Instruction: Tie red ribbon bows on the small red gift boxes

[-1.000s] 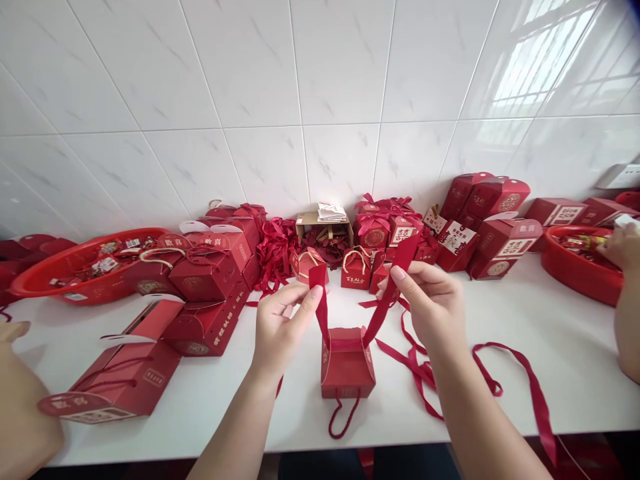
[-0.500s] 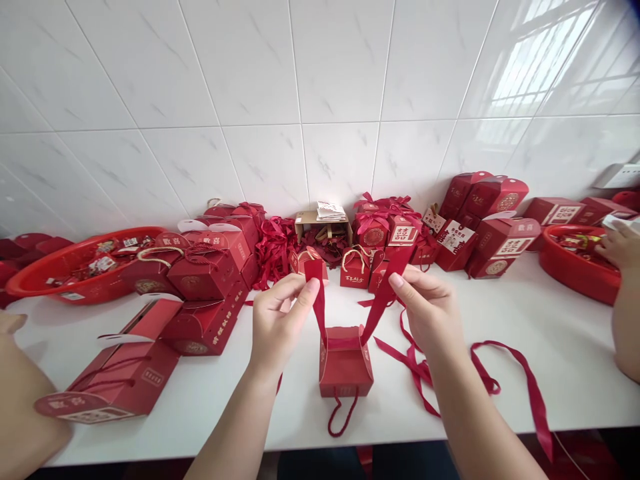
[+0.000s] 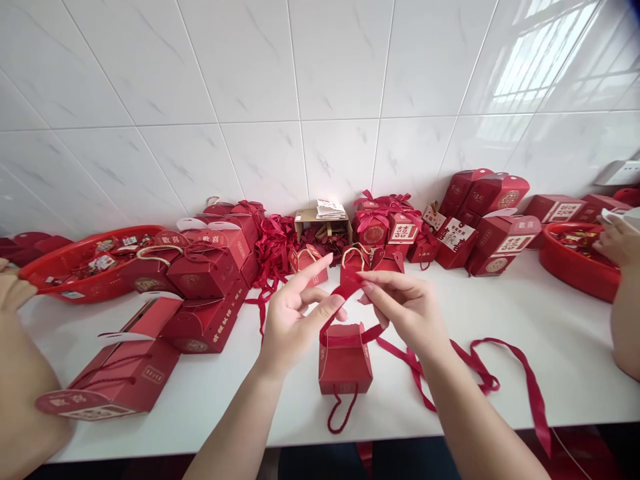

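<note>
A small red gift box point(image 3: 346, 363) stands on the white table in front of me, its dark red cord handle point(image 3: 342, 417) hanging toward me. A red ribbon point(image 3: 345, 291) rises from both sides of the box top, and its two lengths come together above it. My left hand point(image 3: 300, 319) pinches the ribbon between thumb and fingers, the index finger stretched out. My right hand point(image 3: 405, 310) pinches the ribbon at its upper end, close to the left. Where exactly the lengths cross is partly hidden by my fingers.
Stacked red boxes point(image 3: 203, 313) stand at the left, more point(image 3: 505, 243) at the right. Red basins point(image 3: 85, 290) with small packets sit at both sides, other people's hands point(image 3: 620, 240) at them. A loose ribbon point(image 3: 530, 373) trails over the table's front edge.
My hands have come closer together over the box, bringing the two raised ribbon lengths from apart to meeting. At the left, another person's hand has moved up to the basin's rim.
</note>
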The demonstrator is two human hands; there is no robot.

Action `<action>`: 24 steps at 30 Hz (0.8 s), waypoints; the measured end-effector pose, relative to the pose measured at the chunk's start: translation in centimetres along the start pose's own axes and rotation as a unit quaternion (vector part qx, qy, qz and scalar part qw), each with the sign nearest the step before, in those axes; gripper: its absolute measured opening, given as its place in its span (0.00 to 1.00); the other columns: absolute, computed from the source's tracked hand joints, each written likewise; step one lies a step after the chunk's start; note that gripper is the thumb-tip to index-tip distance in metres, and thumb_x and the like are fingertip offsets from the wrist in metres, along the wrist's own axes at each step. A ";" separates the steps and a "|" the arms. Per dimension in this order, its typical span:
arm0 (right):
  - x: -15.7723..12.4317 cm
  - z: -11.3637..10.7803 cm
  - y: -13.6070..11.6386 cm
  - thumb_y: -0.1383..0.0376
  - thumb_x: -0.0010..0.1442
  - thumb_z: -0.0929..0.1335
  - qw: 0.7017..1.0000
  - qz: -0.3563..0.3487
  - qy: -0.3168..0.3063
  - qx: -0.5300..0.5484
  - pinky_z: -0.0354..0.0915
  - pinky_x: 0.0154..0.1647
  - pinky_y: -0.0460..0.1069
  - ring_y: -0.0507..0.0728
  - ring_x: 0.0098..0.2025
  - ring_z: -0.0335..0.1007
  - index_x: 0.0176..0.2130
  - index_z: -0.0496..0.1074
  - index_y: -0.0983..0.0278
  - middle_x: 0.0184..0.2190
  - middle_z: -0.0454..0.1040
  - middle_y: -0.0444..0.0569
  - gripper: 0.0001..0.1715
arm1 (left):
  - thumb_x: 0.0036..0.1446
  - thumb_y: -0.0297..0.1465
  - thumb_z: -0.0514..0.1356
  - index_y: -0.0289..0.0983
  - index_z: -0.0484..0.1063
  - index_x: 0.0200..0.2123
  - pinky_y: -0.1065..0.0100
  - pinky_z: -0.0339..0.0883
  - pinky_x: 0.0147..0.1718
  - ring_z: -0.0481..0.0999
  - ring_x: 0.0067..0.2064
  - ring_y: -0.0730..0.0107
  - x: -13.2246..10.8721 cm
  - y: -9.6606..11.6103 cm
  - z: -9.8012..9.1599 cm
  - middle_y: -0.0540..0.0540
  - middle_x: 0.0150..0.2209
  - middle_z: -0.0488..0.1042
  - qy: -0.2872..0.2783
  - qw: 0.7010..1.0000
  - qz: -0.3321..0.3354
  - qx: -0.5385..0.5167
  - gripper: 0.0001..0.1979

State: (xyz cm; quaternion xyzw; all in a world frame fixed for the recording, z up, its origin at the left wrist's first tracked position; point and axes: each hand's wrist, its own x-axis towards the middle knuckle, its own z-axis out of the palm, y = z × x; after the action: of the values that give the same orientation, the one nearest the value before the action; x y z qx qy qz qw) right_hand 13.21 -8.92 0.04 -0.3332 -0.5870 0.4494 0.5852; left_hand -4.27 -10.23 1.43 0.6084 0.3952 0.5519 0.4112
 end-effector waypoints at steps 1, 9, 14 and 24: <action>-0.1 0.1 -0.1 0.61 0.58 0.69 1.000 -0.008 -0.024 -0.009 0.65 0.19 0.44 0.49 0.20 0.68 0.41 0.77 0.62 0.24 0.76 0.45 0.12 | 0.53 0.35 0.65 0.38 0.61 0.61 0.65 0.71 0.38 0.78 0.28 0.66 0.0 0.2 0.1 0.51 0.22 0.78 -0.012 1.000 -0.009 0.015 0.34; 0.0 -0.3 -0.1 0.66 0.61 0.67 0.982 -0.089 -0.164 0.004 0.70 0.34 0.47 0.52 0.32 0.74 0.39 0.78 0.59 0.32 0.78 0.45 0.08 | 0.53 0.30 0.64 0.41 0.60 0.60 0.66 0.69 0.39 0.77 0.32 0.66 -0.2 0.0 -0.2 0.50 0.27 0.78 -0.082 0.996 0.004 0.045 0.31; 0.7 -1.6 0.6 0.72 0.64 0.62 0.933 -0.255 -0.214 -0.139 0.69 0.33 0.48 0.53 0.34 0.72 0.42 0.76 0.62 0.35 0.76 0.50 0.14 | 0.57 0.29 0.59 0.42 0.55 0.60 0.69 0.65 0.39 0.71 0.35 0.71 -0.3 -0.7 -1.0 0.53 0.28 0.70 -0.095 0.990 -0.045 -0.093 0.29; 1.0 -2.2 1.6 0.73 0.63 0.63 0.823 -0.424 -0.135 -0.354 0.66 0.39 0.54 0.57 0.39 0.67 0.47 0.73 0.59 0.39 0.77 0.50 0.16 | 0.61 0.35 0.57 0.41 0.60 0.59 0.65 0.69 0.35 0.72 0.30 0.70 -0.2 -1.5 -0.9 0.52 0.24 0.68 -0.075 0.992 -0.046 -0.090 0.23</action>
State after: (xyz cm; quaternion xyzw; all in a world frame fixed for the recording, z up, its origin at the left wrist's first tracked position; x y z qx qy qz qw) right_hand 15.08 -7.09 -1.29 -0.1717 -0.8624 -0.0412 0.4745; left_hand -5.24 -9.79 0.01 0.5895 0.3399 0.5186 0.5177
